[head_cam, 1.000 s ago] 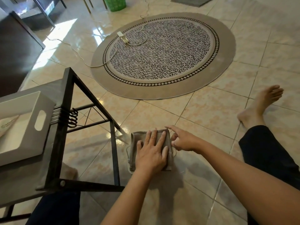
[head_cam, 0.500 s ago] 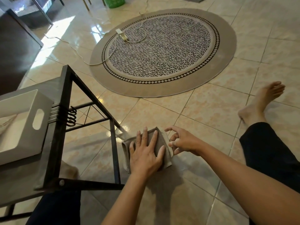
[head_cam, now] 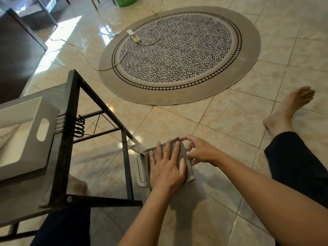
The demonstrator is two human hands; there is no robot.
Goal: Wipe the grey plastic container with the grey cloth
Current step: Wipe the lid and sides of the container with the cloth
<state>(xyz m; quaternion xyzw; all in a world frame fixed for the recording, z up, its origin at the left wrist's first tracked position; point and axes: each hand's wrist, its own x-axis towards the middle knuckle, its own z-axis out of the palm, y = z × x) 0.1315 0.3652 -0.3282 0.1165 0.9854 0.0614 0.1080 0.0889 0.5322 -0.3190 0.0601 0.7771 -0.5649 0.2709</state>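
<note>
A grey cloth (head_cam: 188, 166) is draped over a low grey plastic container (head_cam: 140, 172) that lies on the floor tiles. Only the container's left side with its handle slot shows. My left hand (head_cam: 166, 166) presses flat on the cloth with the fingers spread. My right hand (head_cam: 200, 151) sits at the container's right far corner, fingers curled, with thumb and index finger touching the cloth's far edge.
A black metal-framed table (head_cam: 71, 107) stands to the left and carries a pale tray (head_cam: 32, 137) with a handle slot. A round patterned rug (head_cam: 179, 55) with a power strip (head_cam: 133, 35) lies ahead. My leg and bare foot (head_cam: 287, 110) stretch out on the right.
My left hand has slid the cloth a little across the container and back. My right hand's fingers have curled from pointing flat to gripping the far right corner.
</note>
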